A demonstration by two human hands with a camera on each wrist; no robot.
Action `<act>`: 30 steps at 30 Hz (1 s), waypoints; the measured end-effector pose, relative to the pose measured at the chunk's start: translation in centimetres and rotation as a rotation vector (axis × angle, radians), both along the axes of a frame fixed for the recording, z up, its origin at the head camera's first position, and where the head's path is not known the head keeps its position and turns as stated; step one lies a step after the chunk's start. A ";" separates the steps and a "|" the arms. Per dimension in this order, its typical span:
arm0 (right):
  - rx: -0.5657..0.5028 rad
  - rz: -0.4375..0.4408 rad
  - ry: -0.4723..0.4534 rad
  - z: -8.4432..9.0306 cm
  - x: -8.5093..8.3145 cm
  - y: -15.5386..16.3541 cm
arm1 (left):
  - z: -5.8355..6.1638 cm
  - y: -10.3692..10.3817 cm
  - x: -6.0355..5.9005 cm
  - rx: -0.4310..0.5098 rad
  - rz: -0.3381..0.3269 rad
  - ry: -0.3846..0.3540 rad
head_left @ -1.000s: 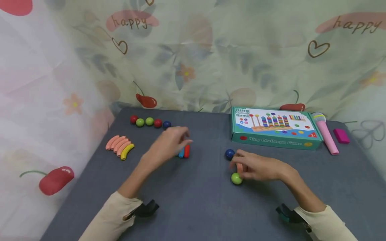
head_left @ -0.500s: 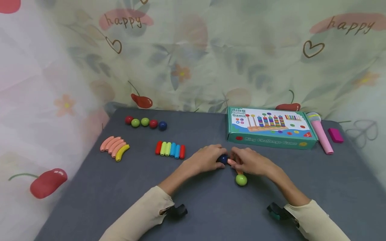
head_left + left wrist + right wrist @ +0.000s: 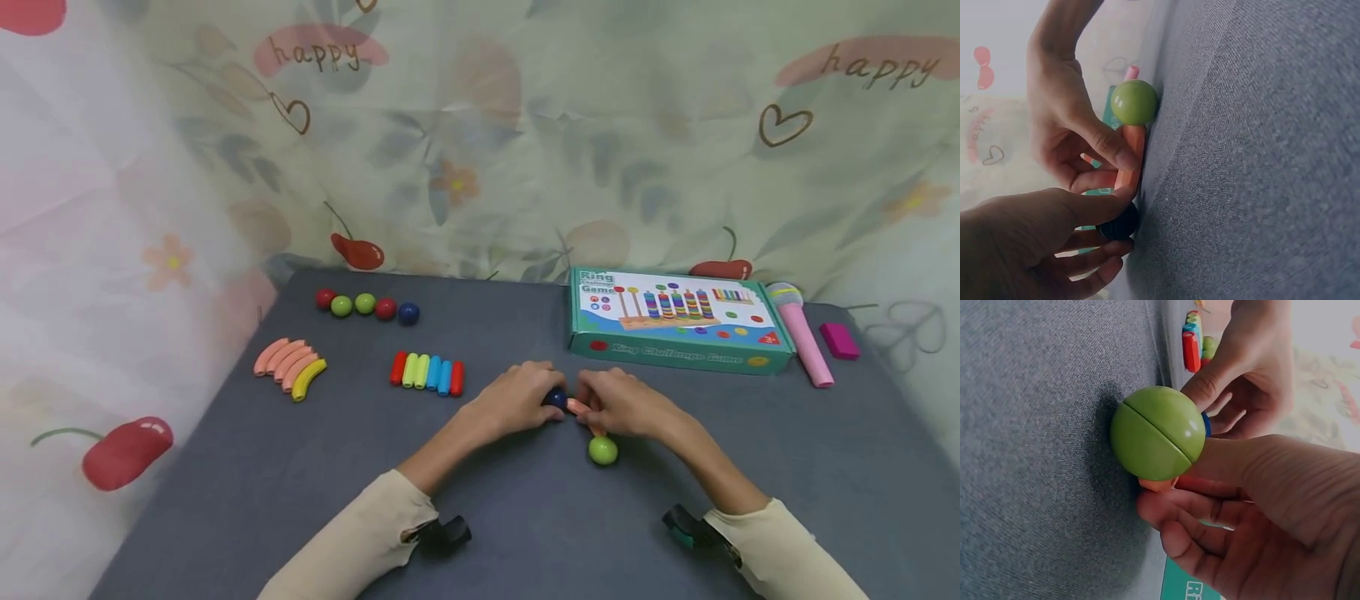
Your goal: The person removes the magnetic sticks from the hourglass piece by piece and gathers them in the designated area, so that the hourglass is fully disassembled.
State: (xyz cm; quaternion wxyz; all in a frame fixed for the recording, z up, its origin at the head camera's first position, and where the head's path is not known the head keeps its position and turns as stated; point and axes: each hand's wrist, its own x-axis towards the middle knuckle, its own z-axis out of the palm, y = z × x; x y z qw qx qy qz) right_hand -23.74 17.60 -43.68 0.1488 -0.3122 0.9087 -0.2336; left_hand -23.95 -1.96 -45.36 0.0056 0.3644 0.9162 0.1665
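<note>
Grey table (image 3: pixel 225 500): coloured pegs (image 3: pixel 427 372), ball row (image 3: pixel 366 305), game box (image 3: pixel 675 321) nearby.

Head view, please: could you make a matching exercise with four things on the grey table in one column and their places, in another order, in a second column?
Things:
1. dark blue ball
2. green ball
3. game box
4. pink microphone

Places:
A. right of the game box
B. at the back, behind both hands
C. gripped by the left hand
D. on the near end of the orange stick that the right hand holds

Pairs: 1-C, 2-D, 3-B, 4-A
</note>
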 end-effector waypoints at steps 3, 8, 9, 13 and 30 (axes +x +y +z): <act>0.018 -0.030 0.012 0.1 0.1 0.0 | 0.0 0.1 -0.1 0.018 -0.006 0.000; 0.021 -0.043 0.012 0.2 0.1 -0.4 | 0.5 -0.5 -0.1 0.034 0.026 0.008; 0.023 -0.046 0.012 0.2 0.1 -0.4 | 0.8 -0.8 -0.2 0.043 0.041 0.019; 0.030 -0.066 -0.002 0.1 0.1 -0.4 | 2.2 -3.0 -1.3 0.096 0.114 0.088; 0.020 -0.048 -0.025 -0.1 -0.1 -0.2 | 3.0 -16.3 -9.2 0.092 0.202 0.165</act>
